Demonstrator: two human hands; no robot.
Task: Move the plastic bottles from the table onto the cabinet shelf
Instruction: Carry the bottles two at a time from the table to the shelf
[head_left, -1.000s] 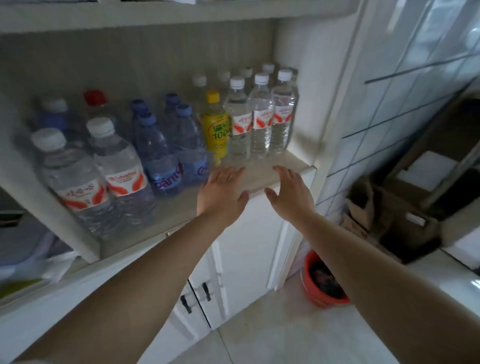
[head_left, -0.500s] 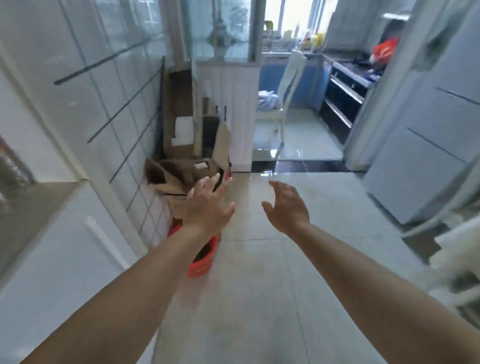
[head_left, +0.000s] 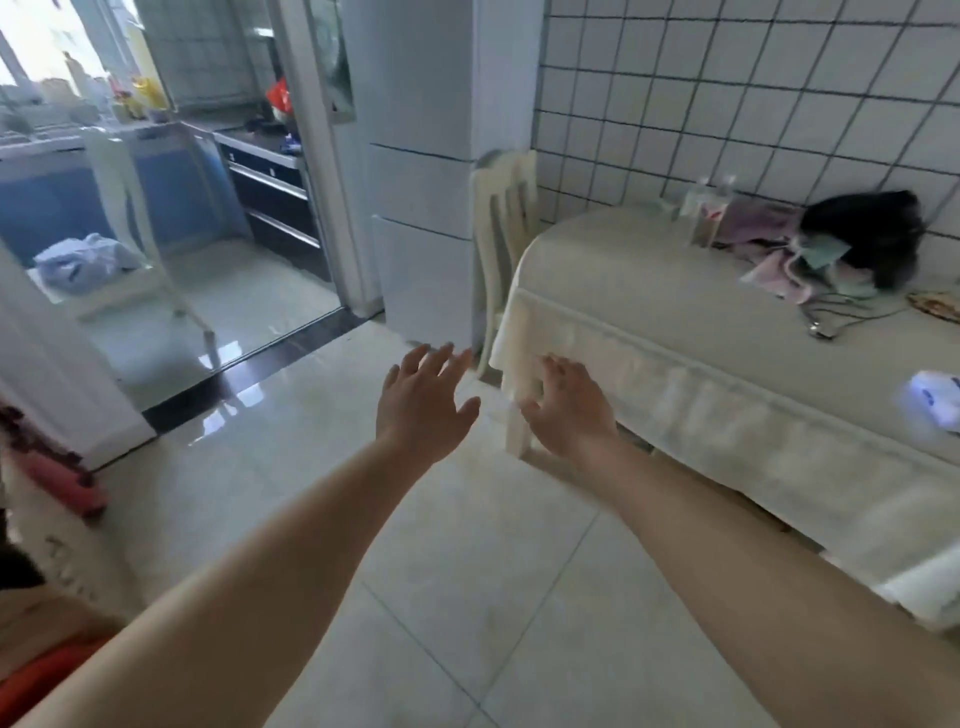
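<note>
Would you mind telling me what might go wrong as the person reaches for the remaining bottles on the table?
1. The bottles stand at the table's far side by the wall, beside a cloth pile and a dark bag; a long reach could tip them or snag the cloth.
2. A cable lies on the tablecloth and might catch an arm.
3. Left hand and right hand are both empty; grabbing two blurred, close-set bottles may fumble one.

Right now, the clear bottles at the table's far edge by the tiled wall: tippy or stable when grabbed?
The clear bottles look tall and narrow, so probably tippy if nudged sideways. They stand upright and close together; knocking one may topple the other. Fill level is too blurred to tell, so weight is unknown. Both hands, left hand and right hand, are empty.
</note>
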